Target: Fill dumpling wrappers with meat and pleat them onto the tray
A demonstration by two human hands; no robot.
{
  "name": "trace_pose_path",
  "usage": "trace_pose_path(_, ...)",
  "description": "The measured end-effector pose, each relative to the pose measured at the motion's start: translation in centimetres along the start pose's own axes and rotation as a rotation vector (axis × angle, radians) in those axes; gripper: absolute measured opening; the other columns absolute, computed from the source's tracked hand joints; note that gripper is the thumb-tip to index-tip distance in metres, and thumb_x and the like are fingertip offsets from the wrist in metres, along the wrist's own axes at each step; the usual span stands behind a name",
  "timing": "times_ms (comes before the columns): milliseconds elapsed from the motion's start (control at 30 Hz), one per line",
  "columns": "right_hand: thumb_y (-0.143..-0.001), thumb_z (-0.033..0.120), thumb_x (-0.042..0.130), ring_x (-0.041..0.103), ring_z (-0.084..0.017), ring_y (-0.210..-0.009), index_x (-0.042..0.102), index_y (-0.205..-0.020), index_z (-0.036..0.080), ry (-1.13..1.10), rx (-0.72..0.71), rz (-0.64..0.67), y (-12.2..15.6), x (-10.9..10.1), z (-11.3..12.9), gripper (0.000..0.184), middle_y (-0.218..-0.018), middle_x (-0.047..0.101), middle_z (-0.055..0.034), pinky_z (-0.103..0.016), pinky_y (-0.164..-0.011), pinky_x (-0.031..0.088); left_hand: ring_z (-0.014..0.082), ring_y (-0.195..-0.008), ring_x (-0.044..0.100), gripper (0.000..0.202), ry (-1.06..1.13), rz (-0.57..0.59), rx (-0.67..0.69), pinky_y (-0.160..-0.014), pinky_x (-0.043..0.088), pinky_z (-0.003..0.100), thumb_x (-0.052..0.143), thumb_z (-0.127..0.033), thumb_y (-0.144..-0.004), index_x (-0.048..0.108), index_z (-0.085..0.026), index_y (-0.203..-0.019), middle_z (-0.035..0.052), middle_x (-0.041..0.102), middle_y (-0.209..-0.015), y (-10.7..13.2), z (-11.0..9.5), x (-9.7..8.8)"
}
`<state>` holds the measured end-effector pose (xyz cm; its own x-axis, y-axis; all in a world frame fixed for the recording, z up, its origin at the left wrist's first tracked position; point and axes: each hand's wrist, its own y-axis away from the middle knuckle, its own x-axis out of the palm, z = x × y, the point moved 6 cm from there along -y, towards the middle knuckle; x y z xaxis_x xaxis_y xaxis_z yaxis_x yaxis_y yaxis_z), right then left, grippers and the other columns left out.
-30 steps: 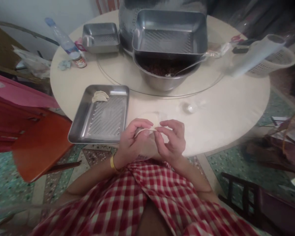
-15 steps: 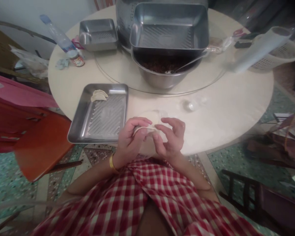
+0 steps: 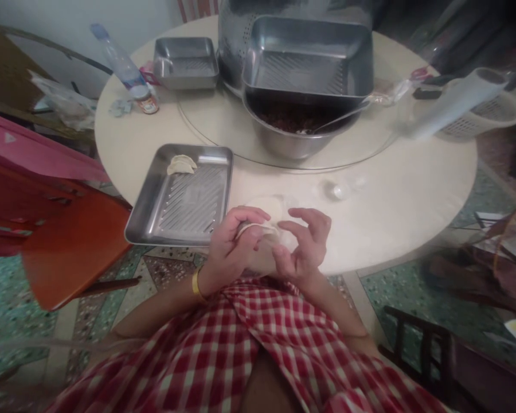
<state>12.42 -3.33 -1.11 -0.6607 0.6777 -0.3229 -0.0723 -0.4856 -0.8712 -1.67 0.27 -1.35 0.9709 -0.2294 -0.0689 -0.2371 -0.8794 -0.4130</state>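
A pale folded dumpling (image 3: 263,229) is pinched between the thumb and fingers of my left hand (image 3: 232,244), its seam facing up. My right hand (image 3: 307,248) is at the dumpling's right end, thumb and fingers spread apart; whether a fingertip touches the dough I cannot tell. Just beyond my fingers lie round dough wrappers (image 3: 272,206), partly covered by my hands. On the left, a metal tray (image 3: 229,189) holds folded dumplings (image 3: 182,164) in its far left corner.
A steel bowl (image 3: 292,147) of dark filling (image 3: 281,121) with a spoon (image 3: 341,116) stands on the turntable, a deep metal pan (image 3: 309,86) over its back. A smaller pan (image 3: 187,82), a bottle (image 3: 122,66), a jar (image 3: 148,103) and a white basket (image 3: 460,123) stand around it.
My right thumb and fingers have spread apart and drawn slightly back from the dumpling's right end. My left hand keeps its hold. The whole view has shifted slightly.
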Motion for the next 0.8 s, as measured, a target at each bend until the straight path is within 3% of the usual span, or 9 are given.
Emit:
trace_pose_path(100, -0.09, 0.03, 0.057, 0.055, -0.023, -0.1, 0.065, -0.104, 0.022, 0.01, -0.027, -0.018, -0.2, -0.1, 0.5, 0.018, -0.105, 0.06, -0.0079, -0.04, -0.083, 0.05, 0.0066, -0.066, 0.057, 0.01, 0.001, 0.018, 0.012, -0.062, 0.051, 0.021, 0.052, -0.024, -0.098, 0.06, -0.023, -0.102, 0.0026, 0.065, -0.107, 0.1, -0.3, 0.1)
trace_pose_path(267, -0.083, 0.011, 0.064, 0.056, -0.02, -0.095, 0.067, -0.101, 0.024, 0.013, -0.051, -0.038, -0.1, 0.0, 1.4, 0.021, -0.096, 0.062, -0.0044, -0.036, -0.081, 0.05, 0.0059, -0.064, 0.055, 0.01, 0.018, 0.048, 0.008, -0.057, 0.05, 0.02, 0.052, -0.022, -0.097, 0.061, -0.023, -0.102, 0.0025, 0.065, -0.107, 0.5, 0.2, 0.4)
trace_pose_path(333, -0.084, 0.011, 0.064, 0.057, -0.02, -0.098, 0.067, -0.103, 0.025, -0.004, -0.055, -0.043, 0.0, 0.0, 1.5, 0.024, -0.099, 0.064, -0.0042, -0.037, -0.084, 0.05, 0.0057, -0.064, 0.055, 0.011, 0.016, 0.045, 0.009, -0.056, 0.049, 0.019, 0.052, -0.021, -0.097, 0.061, -0.022, -0.102, 0.0025, 0.065, -0.107, 0.6, 0.3, 0.4)
trace_pose_path(400, -0.088, 0.019, 0.062, 0.057, -0.022, -0.11, 0.065, -0.116, 0.028, -0.15, 0.011, -0.016, 0.2, 0.2, 1.0, 0.03, -0.115, 0.064, -0.0053, -0.04, -0.092, 0.05, 0.0055, -0.064, 0.056, 0.011, 0.017, 0.037, 0.011, -0.055, 0.049, 0.019, 0.051, -0.021, -0.097, 0.061, -0.022, -0.103, 0.0027, 0.065, -0.108, 0.6, 0.2, 0.2)
trace_pose_path(467, -0.093, 0.034, 0.056, 0.055, -0.024, -0.122, 0.052, -0.137, 0.034, -0.484, 0.265, 0.083, 0.5, 1.1, -0.4, 0.044, -0.137, 0.056, -0.0059, -0.043, -0.099, 0.049, 0.0069, -0.069, 0.059, 0.012, -0.001, 0.045, 0.014, -0.057, 0.051, 0.02, 0.051, -0.02, -0.097, 0.061, -0.022, -0.104, 0.0033, 0.065, -0.109, 0.3, -0.1, -0.1)
trace_pose_path(533, -0.095, 0.052, 0.049, 0.055, -0.024, -0.128, 0.036, -0.148, 0.038, -0.908, 0.665, 0.257, 1.4, 3.0, -1.4, 0.057, -0.15, 0.047, -0.006, -0.045, -0.099, 0.05, 0.011, -0.082, 0.064, 0.012, -0.066, 0.09, 0.04, -0.066, 0.054, 0.024, 0.052, -0.018, -0.096, 0.061, -0.022, -0.103, 0.0042, 0.066, -0.109, -0.2, -0.7, -0.3)
trace_pose_path(633, -0.088, 0.072, 0.045, 0.059, -0.023, -0.123, 0.038, -0.147, 0.038, -1.369, 1.204, 0.436, 3.1, 5.2, -0.5, 0.068, -0.151, 0.048, -0.0055, -0.045, -0.099, 0.052, 0.017, -0.098, 0.065, 0.012, -0.212, 0.221, 0.136, -0.083, 0.055, 0.032, 0.054, -0.015, -0.093, 0.063, -0.021, -0.098, 0.0046, 0.069, -0.103, -0.9, -1.6, -0.2)
trace_pose_path(700, -0.085, 0.076, 0.045, 0.061, -0.023, -0.12, 0.047, -0.142, 0.035, -1.525, 1.411, 0.393, 3.4, 5.8, 0.3, 0.07, -0.146, 0.053, -0.0057, -0.048, -0.104, 0.049, 0.0163, -0.094, 0.066, 0.012, -0.296, 0.317, 0.166, -0.084, 0.054, 0.033, 0.054, -0.014, -0.092, 0.063, -0.021, -0.097, 0.0026, 0.071, -0.096, -1.1, -1.7, 0.1)
trace_pose_path(800, -0.087, 0.073, 0.044, 0.057, -0.025, -0.126, 0.056, -0.134, 0.03, -1.658, 1.545, 0.273, 3.5, 6.4, 0.8, 0.065, -0.138, 0.061, -0.0066, -0.05, -0.11, 0.045, 0.0138, -0.086, 0.067, 0.013, -0.365, 0.439, 0.153, -0.079, 0.053, 0.03, 0.053, -0.013, -0.093, 0.062, -0.02, -0.097, 0.0005, 0.072, -0.092, -1.0, -1.4, 0.6)
